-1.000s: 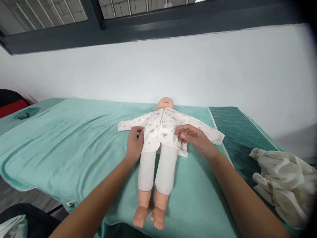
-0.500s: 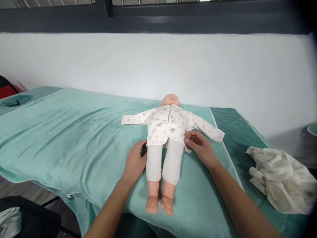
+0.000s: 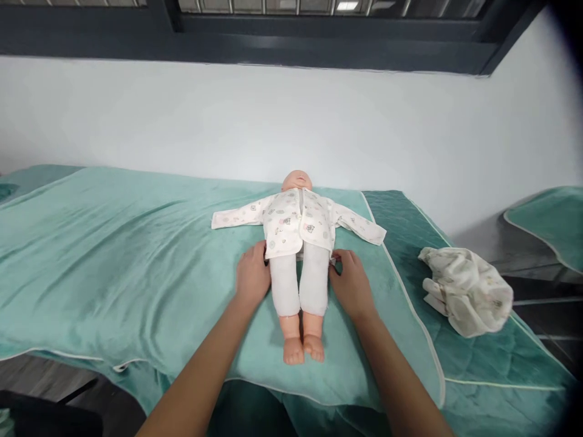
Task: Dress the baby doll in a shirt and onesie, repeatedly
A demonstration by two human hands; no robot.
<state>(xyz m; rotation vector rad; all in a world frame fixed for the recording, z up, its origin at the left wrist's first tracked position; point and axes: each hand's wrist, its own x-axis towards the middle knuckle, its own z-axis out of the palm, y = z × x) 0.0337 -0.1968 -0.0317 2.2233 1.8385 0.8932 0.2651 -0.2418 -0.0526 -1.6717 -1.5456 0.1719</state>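
Observation:
A baby doll (image 3: 297, 180) lies on its back on a green velvety cover, its head toward the wall. It wears a white printed baby shirt (image 3: 286, 226) with the sleeves spread out sideways. White cloth covers its legs (image 3: 314, 282), leaving the feet bare. At the shirt's lower left corner, my left hand (image 3: 253, 273) is closed on the hem, its fingertips partly hidden. On the opposite side, my right hand (image 3: 353, 282) pinches the hem's lower right corner between thumb and fingers.
A crumpled white printed cloth (image 3: 471, 291) lies to the right on the darker green quilted cover (image 3: 483, 364). Behind the bed stands a white wall (image 3: 273, 121) under a dark window frame (image 3: 319, 48). A black chair-like object (image 3: 50, 416) is at the lower left.
My right hand has come down and inward beside the doll's thigh, with the shirt's right hem pulled straighter. My left hand has moved up slightly along the hem. The camera view has shifted right.

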